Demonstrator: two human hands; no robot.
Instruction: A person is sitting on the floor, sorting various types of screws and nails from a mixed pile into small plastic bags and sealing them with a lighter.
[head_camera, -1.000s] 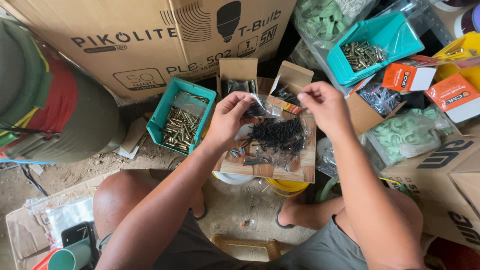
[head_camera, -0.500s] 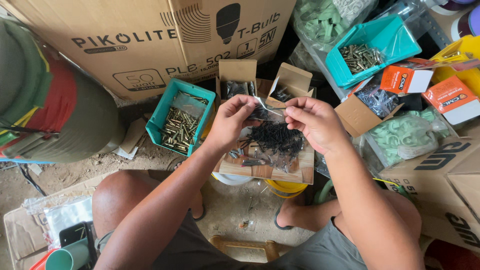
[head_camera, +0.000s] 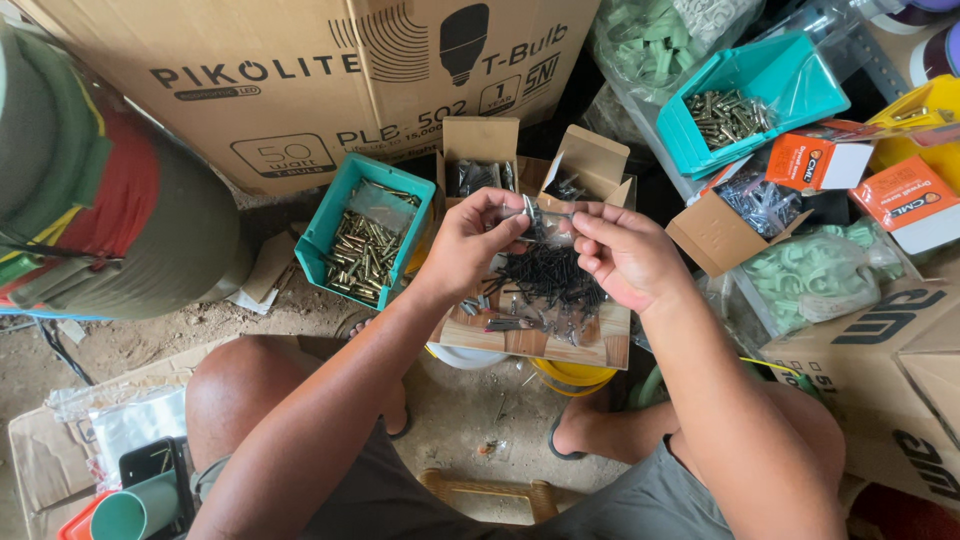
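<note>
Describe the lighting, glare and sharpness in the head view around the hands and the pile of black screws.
Head view: soft, even daylight with no hard shadows; the left hand and right hand are sharp, without motion blur; the pile of black screws merges into a dark mass; slight glare on the clear plastic bags at right; the cardboard box's edges bow from wide-angle distortion.
</note>
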